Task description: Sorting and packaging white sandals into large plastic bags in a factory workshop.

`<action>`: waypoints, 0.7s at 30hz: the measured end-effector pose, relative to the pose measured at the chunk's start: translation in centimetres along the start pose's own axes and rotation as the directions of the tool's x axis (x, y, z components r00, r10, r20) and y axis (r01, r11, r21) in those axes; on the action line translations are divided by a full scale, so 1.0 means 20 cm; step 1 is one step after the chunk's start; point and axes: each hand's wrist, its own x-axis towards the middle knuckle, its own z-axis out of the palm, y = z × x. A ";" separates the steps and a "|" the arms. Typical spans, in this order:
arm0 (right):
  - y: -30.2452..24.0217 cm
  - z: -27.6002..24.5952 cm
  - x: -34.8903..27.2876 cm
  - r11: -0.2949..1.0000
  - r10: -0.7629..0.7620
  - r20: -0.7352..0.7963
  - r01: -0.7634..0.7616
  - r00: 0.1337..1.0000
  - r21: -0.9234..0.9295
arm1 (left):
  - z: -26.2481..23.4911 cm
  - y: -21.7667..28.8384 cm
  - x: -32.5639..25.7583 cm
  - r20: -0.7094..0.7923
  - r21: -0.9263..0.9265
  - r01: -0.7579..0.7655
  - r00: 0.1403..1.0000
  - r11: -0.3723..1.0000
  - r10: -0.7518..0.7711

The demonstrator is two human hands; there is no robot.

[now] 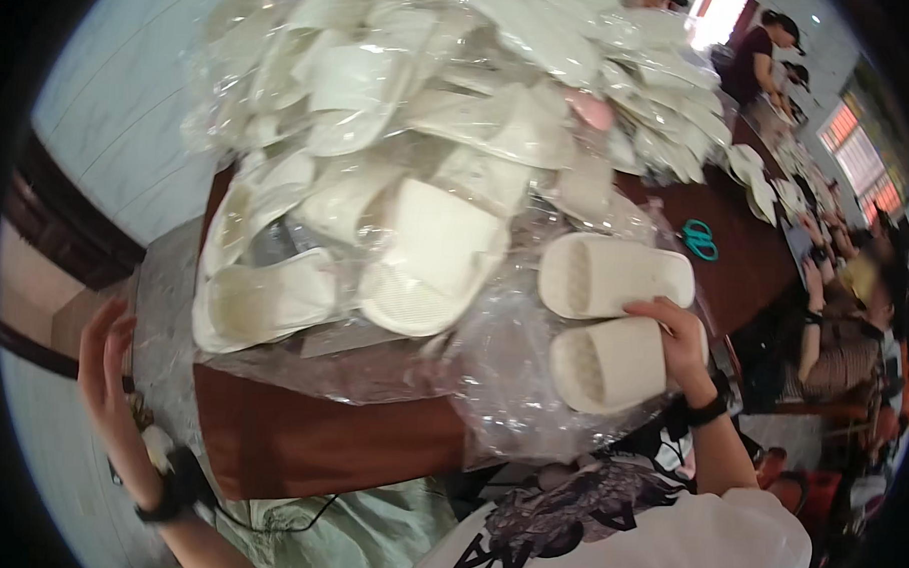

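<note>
Two cream slide slippers lie at the right of the table on clear plastic film (501,376). My right hand (681,342) grips the end of the nearer slipper (612,365), its fingers reaching to the edge of the farther slipper (615,275). Off the table's left edge, my left hand (107,357) is raised with its fingers loosely stretched and nothing in them. A single white slipper (436,253) rests mid-table, sole side toward me. At its left is another white slipper (269,303) in clear wrapping.
A heap of bagged white slippers (382,71) covers the far part of the brown table (329,440). Teal-handled scissors (700,240) lie at the right. Beyond, several people work along a row of tables. A pale green sack (366,531) is below the near edge.
</note>
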 end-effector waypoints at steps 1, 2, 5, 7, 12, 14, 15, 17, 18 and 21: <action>0.03 -0.01 -0.02 0.994 0.044 0.003 -0.044 0.999 0.097 | 0.11 0.25 -0.09 0.035 -0.017 -0.042 0.998 0.999 0.042; 0.02 -0.03 -0.03 0.986 0.039 -0.027 -0.034 0.999 0.162 | 0.19 0.39 -0.19 0.148 -0.023 -0.084 0.985 0.996 0.087; 0.02 -0.08 -0.04 0.964 -0.015 -0.083 0.036 0.996 0.264 | 0.55 0.83 -0.44 0.536 -0.147 -0.317 0.771 0.937 0.344; 0.04 -0.12 -0.05 0.953 -0.060 -0.124 0.094 0.990 0.289 | 0.87 0.92 -0.60 0.571 -0.412 -0.244 0.682 0.878 0.457; 0.04 -0.15 -0.07 0.952 -0.166 -0.146 0.197 0.975 0.233 | 1.34 1.06 -0.83 0.618 -0.692 0.481 0.780 0.539 0.097; 0.03 -0.16 -0.07 0.927 -0.358 -0.141 0.369 0.923 0.061 | 1.47 1.06 -0.83 0.523 -0.739 0.527 0.841 0.420 -0.135; 0.03 -0.15 -0.06 0.872 -0.489 -0.124 0.490 0.863 -0.028 | 1.52 1.05 -0.83 0.522 -0.735 0.522 0.843 0.433 -0.129; 0.04 -0.13 -0.04 0.827 -0.561 -0.140 0.560 0.816 -0.049 | 1.63 1.00 -0.83 0.535 -0.653 0.562 0.817 0.508 -0.216; 0.07 -0.14 -0.03 0.853 -0.521 -0.105 0.521 0.847 -0.028 | 1.67 0.99 -0.81 0.527 -0.639 0.560 0.818 0.528 -0.231; 0.14 -0.16 0.02 0.884 -0.464 -0.109 0.468 0.879 0.014 | 1.72 0.98 -0.78 0.526 -0.584 0.545 0.819 0.602 -0.231</action>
